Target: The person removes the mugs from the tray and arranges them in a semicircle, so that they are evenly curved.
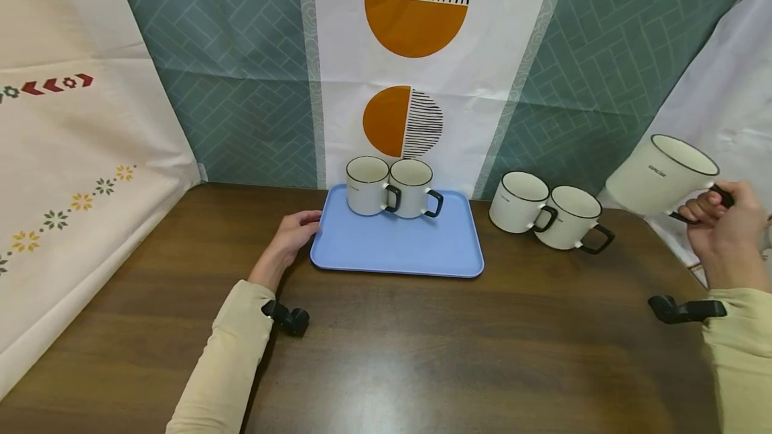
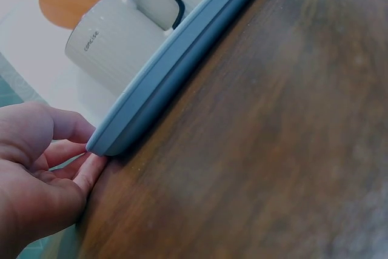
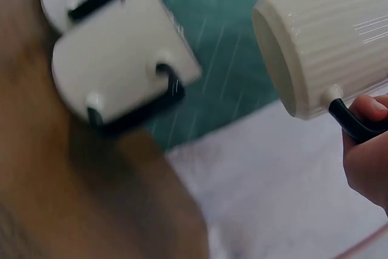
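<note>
My right hand [image 1: 726, 236] grips a white mug [image 1: 660, 176] by its black handle, up off the table at the far right. The mug has a dark rim and leans over, its base toward the left. My left hand [image 1: 293, 232] pinches the left edge of a blue tray [image 1: 398, 253], with finger and thumb at the rim in the left wrist view. Two like mugs stand upright at the back of the tray, a left one [image 1: 364, 193] and a right one [image 1: 411, 194], side by side.
Right of the tray, two more white mugs stand close together on the brown wooden table [image 1: 458, 353], one mug [image 1: 515, 209] left of the other mug [image 1: 563, 226]. A patterned cloth [image 1: 253, 86] hangs behind, and white cloths flank both sides.
</note>
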A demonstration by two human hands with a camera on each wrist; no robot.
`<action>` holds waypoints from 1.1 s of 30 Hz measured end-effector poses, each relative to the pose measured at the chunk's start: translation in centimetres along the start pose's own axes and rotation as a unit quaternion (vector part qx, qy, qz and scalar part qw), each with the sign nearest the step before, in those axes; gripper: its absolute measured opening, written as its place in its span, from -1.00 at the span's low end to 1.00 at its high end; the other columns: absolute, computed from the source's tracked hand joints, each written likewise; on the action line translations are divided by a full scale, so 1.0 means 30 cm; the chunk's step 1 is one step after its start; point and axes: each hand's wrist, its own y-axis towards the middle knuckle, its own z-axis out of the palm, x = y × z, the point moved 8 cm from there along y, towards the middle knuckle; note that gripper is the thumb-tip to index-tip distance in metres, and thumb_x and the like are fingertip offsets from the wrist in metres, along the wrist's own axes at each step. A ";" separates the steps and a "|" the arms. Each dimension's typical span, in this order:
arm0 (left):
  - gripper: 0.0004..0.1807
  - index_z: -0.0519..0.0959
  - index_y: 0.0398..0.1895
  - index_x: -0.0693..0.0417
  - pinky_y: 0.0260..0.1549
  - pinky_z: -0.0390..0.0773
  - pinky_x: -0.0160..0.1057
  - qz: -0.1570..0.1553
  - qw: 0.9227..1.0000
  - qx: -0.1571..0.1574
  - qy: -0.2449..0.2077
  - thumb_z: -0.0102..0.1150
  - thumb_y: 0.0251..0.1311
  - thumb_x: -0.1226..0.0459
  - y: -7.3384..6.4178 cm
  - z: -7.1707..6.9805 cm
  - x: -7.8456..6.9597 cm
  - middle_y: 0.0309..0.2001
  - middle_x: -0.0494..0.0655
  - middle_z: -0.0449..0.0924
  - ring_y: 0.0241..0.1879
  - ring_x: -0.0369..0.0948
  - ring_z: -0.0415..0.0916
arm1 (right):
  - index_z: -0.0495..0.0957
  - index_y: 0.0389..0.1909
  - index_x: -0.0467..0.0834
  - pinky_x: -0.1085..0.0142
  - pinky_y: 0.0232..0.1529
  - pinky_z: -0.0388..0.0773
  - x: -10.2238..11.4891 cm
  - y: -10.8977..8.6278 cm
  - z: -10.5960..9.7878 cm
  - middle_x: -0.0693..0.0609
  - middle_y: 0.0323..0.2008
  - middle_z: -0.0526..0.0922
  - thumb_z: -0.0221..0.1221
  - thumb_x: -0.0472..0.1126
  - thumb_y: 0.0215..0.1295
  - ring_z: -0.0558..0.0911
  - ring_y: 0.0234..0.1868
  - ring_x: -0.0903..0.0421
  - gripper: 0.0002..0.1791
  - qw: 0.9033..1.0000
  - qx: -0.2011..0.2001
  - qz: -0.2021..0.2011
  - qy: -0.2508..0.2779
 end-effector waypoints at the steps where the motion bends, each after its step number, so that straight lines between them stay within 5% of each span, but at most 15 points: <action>1: -0.52 0.31 0.33 0.33 0.25 0.27 -0.05 0.002 1.000 0.000 0.001 -0.05 0.35 0.41 0.000 0.000 -0.002 0.28 0.27 0.31 0.24 0.06 0.25 | 0.19 -0.78 -0.29 0.36 -0.60 -0.28 0.008 0.000 -0.028 -0.01 -0.78 -0.07 -0.18 -0.36 0.43 -0.15 -0.76 0.13 -0.52 1.000 -0.016 -0.006 -0.012; 9: -0.52 0.32 0.33 0.33 0.24 0.28 -0.04 0.001 1.000 0.001 0.002 -0.05 0.36 0.40 -0.002 0.002 -0.004 0.27 0.27 0.31 0.22 0.06 0.25 | 0.18 -0.73 -0.22 0.32 -0.57 -0.25 0.020 -0.025 -0.199 -0.02 -0.71 -0.14 -0.23 -0.30 0.47 -0.22 -0.70 0.08 -0.53 0.990 -0.077 -0.010 -0.115; 15: -0.52 0.32 0.33 0.31 0.25 0.28 -0.04 -0.002 1.000 -0.002 -0.001 -0.04 0.36 0.40 -0.003 0.001 -0.003 0.27 0.26 0.31 0.22 0.06 0.25 | 0.18 -0.75 -0.21 0.26 -0.59 -0.23 -0.008 -0.033 -0.273 0.00 -0.78 0.01 -0.21 -0.31 0.42 -0.21 -0.69 0.05 -0.55 0.980 -0.119 -0.014 -0.161; 21: -0.53 0.32 0.33 0.33 0.24 0.29 -0.04 -0.004 1.000 -0.002 -0.004 -0.05 0.36 0.41 -0.009 0.002 -0.001 0.26 0.26 0.31 0.22 0.06 0.25 | 0.21 -0.80 -0.21 0.20 -0.58 -0.17 -0.070 -0.045 -0.293 -0.02 -0.76 0.00 -0.33 -0.33 0.45 -0.19 -0.69 0.01 -0.48 0.981 -0.060 0.043 -0.178; 30: -0.53 0.32 0.32 0.36 0.24 0.29 -0.03 0.007 1.000 -0.006 -0.003 -0.06 0.35 0.42 -0.011 -0.002 -0.010 0.25 0.29 0.32 0.22 0.07 0.26 | 0.23 -0.81 -0.29 0.21 -0.61 -0.10 -0.117 -0.065 -0.305 -0.04 -0.73 -0.01 -0.19 -0.41 0.39 -0.12 -0.73 0.03 -0.52 0.991 -0.014 0.090 -0.101; 33: -0.52 0.32 0.32 0.36 0.24 0.29 -0.03 0.006 1.000 -0.005 -0.003 -0.06 0.35 0.43 -0.011 0.000 -0.009 0.25 0.29 0.32 0.22 0.07 0.26 | 0.16 -0.80 -0.31 0.21 -0.60 -0.11 -0.133 -0.071 -0.293 -0.04 -0.72 -0.05 -0.36 -0.40 0.44 -0.13 -0.74 0.06 -0.48 0.992 0.030 0.109 -0.061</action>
